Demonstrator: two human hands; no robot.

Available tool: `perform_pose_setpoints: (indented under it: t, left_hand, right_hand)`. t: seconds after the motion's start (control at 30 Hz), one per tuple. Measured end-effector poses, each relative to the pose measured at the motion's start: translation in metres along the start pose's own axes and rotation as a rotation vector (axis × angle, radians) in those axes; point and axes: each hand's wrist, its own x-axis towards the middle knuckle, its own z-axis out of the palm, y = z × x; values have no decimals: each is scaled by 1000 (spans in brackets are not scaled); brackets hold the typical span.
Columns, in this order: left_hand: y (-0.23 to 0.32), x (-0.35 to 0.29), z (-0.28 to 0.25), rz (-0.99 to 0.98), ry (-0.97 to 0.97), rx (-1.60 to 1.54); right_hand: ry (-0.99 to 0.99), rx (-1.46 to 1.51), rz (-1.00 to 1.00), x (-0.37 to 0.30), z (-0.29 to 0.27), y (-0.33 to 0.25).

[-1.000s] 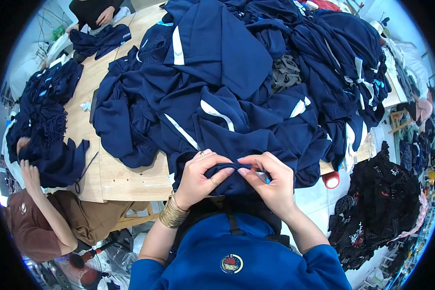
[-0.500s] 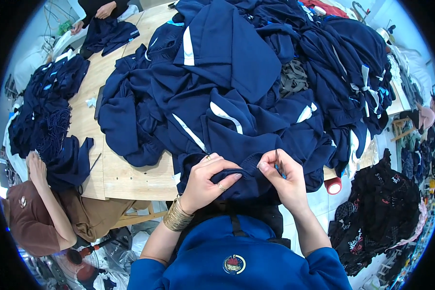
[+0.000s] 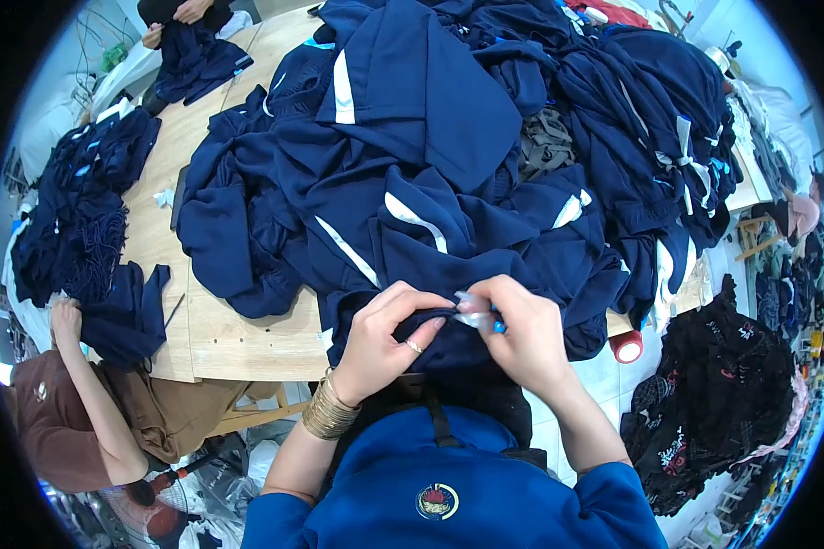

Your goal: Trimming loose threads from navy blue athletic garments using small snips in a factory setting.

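A navy garment (image 3: 453, 349) with white stripes lies at the table's near edge, part of a big heap. My left hand (image 3: 384, 339), with bangles and rings, pinches a folded edge of it between thumb and fingers. My right hand (image 3: 525, 339) is closed round small thread snips (image 3: 472, 311), metal with a bit of blue. Their blades point left and meet the garment edge beside my left fingertips. Whether a thread lies between the blades is too small to see.
More navy garments (image 3: 476, 119) cover the wooden table (image 3: 238, 352). At left a person in a brown top (image 3: 73, 430) handles navy pieces; another person's hands (image 3: 190, 11) work far left. A red-and-white roll (image 3: 626, 348) and a black patterned cloth pile (image 3: 705, 403) are at right.
My right hand has come left to my left fingertips. The snips, upright between its fingers before, now point left at the garment edge. My left hand keeps its pinch.
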Motion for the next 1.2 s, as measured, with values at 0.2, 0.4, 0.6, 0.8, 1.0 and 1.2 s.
perform_pose_setpoints:
  t: [0.2, 0.4, 0.6, 0.8, 1.0, 1.2]
  left_hand:
    - [1, 3, -5, -5, -18, 53]
    - [23, 11, -12, 108, -2, 388]
    - [20, 13, -18, -128, -172, -62]
    - [8, 10, -19, -120, -144, -240]
    - [9, 11, -14, -249, -140, -368]
    - [9, 11, -13, -236, -126, -371]
  right_hand:
    - [-101, 158, 28, 9, -1, 1]
    - [-216, 223, 69, 12, -2, -2]
    - [-168, 414, 160, 10, -11, -7]
    - [-74, 82, 107, -6, -27, 0]
    - [-119, -198, -75, -21, -22, 7]
    - [-113, -217, -95, -22, -19, 13]
